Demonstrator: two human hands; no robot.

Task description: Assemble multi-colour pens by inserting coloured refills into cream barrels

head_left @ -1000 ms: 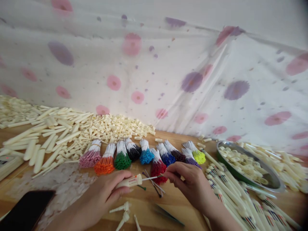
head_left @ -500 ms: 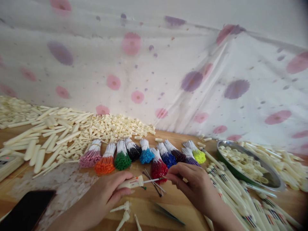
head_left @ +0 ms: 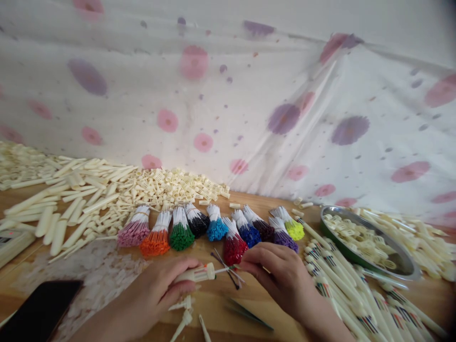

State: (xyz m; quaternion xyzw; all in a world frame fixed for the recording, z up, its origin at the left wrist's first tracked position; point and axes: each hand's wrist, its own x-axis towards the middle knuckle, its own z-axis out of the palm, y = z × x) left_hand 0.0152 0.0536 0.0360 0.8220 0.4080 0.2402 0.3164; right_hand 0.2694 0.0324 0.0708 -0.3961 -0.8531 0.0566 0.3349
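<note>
My left hand (head_left: pixel 156 285) is wrapped round a cream multicolour pen barrel (head_left: pixel 197 274), its open end facing right, with small coloured marks near that end. Between thumb and fingertips, my right hand (head_left: pixel 280 278) pinches a thin white pen refill (head_left: pixel 223 270). The refill lies across to the barrel's mouth, and a bit of green shows by my right fingertips. How deep it sits inside is hidden. Beyond my hands stand banded refill bundles in a row, among them a red bundle (head_left: pixel 234 249), a green bundle (head_left: pixel 181 236) and an orange bundle (head_left: pixel 155 244).
Tweezers (head_left: pixel 249 313) and cream pen tips (head_left: pixel 185 317) lie in front. A phone (head_left: pixel 41 308) is at left, near piled cream barrels (head_left: pixel 60 228). Filled pens (head_left: pixel 345 280) and a metal dish (head_left: pixel 415 273) of cream parts lie at right. Loose refills (head_left: pixel 231 280) rest between my hands.
My right hand has moved slightly left toward the barrel, and less of the white refill shows between them. The left hand and barrel have shifted slightly.
</note>
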